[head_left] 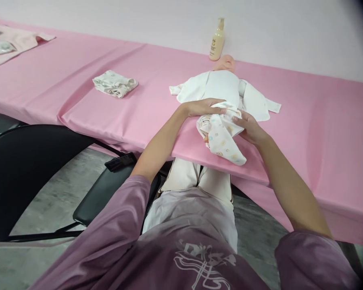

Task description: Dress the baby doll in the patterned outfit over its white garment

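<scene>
A baby doll (226, 63) in a white open jacket (220, 88) lies on its back on the pink table (305, 117), head pointing away from me. My left hand (203, 107) lies over the doll's lower body, fingers curled on a small printed white garment (222, 139). The same garment is pinched from the right side by my right hand (250, 127). Its loose end hangs over the table's near edge.
A folded printed cloth (115, 83) lies on the table to the left. A cream pump bottle (217, 41) stands behind the doll by the wall. A pink towel with a packet (6, 46) is at far left. Black chairs (33, 169) stand beside my legs.
</scene>
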The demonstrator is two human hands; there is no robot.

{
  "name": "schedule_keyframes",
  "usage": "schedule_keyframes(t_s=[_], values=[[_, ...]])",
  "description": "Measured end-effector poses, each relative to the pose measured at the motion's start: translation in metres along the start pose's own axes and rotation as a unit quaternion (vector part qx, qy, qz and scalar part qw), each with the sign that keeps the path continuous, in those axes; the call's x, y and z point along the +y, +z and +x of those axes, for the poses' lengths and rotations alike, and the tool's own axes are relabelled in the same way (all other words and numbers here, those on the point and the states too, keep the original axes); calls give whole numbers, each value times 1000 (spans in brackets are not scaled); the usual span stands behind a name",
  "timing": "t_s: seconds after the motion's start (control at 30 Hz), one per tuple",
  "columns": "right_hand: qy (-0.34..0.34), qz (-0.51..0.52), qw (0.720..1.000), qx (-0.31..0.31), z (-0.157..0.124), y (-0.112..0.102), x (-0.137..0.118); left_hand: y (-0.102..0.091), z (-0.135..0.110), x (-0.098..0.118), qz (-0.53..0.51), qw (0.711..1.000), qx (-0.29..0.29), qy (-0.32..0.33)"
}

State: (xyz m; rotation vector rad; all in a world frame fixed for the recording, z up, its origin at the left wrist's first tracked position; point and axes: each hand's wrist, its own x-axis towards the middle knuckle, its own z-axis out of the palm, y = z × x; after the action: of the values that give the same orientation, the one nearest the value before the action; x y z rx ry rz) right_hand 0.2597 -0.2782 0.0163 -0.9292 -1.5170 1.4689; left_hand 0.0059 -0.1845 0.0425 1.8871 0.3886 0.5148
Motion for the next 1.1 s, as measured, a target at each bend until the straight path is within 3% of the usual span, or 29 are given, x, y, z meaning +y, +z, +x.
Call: schedule_keyframes(t_s=[0.17, 0.57, 0.9, 1.1], values=[[-5, -6, 1000, 6, -1, -1, -1, -3, 1, -3, -13, 999, -43, -15], [28, -102, 994, -32, -2, -13, -6, -1, -1, 1, -8, 1000, -12, 10], [18, -66, 997, -32, -4, -9, -6, 4, -2, 3, -31, 999, -11, 9], [50, -85, 994, -40, -3, -17, -2, 6, -1, 4, -34, 999, -6, 5]])
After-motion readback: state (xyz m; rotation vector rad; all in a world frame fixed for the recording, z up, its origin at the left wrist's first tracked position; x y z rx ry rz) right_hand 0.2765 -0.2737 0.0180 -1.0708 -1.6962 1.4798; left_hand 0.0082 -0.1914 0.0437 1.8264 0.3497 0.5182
